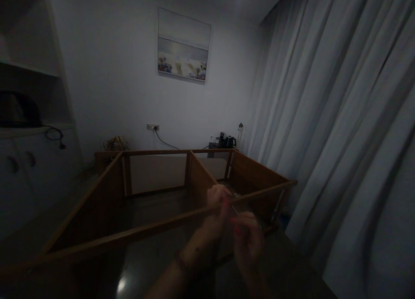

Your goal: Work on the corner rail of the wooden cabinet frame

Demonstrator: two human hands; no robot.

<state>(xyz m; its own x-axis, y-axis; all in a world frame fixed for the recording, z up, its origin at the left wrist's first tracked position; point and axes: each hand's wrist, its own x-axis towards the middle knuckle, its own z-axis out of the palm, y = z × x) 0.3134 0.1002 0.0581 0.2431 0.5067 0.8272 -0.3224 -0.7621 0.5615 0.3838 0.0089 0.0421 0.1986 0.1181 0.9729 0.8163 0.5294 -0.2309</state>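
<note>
A brown wooden cabinet frame (136, 229) lies on its back on the dark floor, with a middle divider (201, 173) and open compartments. My left hand (218, 199) is closed on the near front rail of the frame, close to the divider. Just to its right, my right hand (248, 236) is closed in a pinch on a thin metal tool (235, 210) whose tip points at the rail by my left hand. The room is dim, and I cannot make out what kind of tool it is.
Long grey curtains (340, 152) hang on the right. A white cupboard with shelves (29, 130) stands on the left, with a dark object on it. A picture (183, 46) hangs on the far wall. Below it are a socket with a cable (153, 127) and a kettle (230, 141).
</note>
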